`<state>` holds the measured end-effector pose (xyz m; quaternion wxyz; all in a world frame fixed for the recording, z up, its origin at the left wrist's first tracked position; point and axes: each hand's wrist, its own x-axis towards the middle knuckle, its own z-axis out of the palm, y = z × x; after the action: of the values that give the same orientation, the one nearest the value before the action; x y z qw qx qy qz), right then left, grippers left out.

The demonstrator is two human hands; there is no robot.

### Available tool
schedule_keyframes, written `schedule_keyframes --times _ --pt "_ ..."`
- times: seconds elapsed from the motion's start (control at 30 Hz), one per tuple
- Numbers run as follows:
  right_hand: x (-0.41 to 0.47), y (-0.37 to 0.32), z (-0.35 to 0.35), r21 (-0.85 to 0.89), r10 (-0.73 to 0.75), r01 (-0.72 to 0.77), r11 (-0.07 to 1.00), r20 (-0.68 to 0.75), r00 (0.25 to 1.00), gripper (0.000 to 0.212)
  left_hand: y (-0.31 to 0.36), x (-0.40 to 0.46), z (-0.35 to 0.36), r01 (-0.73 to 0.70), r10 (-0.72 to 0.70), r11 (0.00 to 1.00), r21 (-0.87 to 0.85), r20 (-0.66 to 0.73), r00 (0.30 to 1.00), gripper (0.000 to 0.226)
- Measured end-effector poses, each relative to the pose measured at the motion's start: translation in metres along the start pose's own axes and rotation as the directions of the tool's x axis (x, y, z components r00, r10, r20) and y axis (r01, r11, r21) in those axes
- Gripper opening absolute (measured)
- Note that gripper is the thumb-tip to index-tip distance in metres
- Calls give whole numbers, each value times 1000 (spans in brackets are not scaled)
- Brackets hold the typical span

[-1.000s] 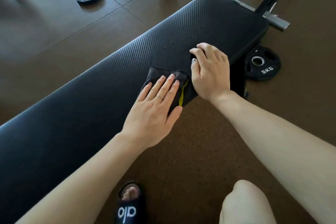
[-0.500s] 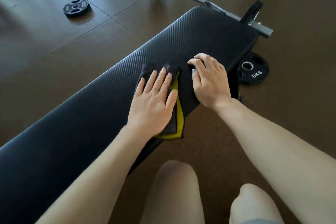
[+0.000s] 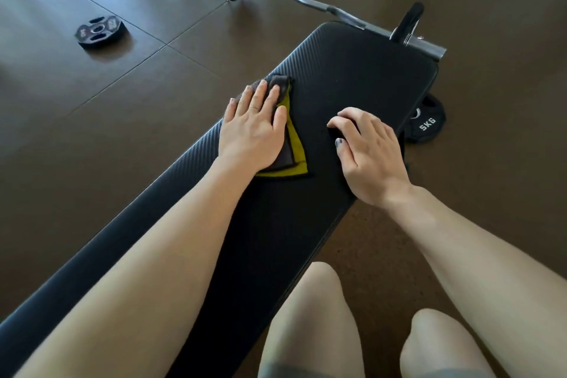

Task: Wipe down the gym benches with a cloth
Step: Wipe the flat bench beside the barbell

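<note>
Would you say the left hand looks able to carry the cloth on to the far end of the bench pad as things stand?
Probably yes: the left hand presses flat on the cloth, and the bench pad beyond lies bare; the right hand rests off to the side.
</note>
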<state>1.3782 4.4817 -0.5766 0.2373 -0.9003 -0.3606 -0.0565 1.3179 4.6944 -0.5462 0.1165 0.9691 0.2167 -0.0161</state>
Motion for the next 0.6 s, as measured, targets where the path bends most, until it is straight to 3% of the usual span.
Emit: schedule_keyframes --times 0.27,0.6 --pt "-1 -4 -4 -14 31 -30 999 36 999 34 -23 -130 4 -83 78 994 68 68 995 63" --pt "-2 -3 -7 12 46 -47 999 45 998 33 -14 16 -2 -139 137 989 41 50 989 58"
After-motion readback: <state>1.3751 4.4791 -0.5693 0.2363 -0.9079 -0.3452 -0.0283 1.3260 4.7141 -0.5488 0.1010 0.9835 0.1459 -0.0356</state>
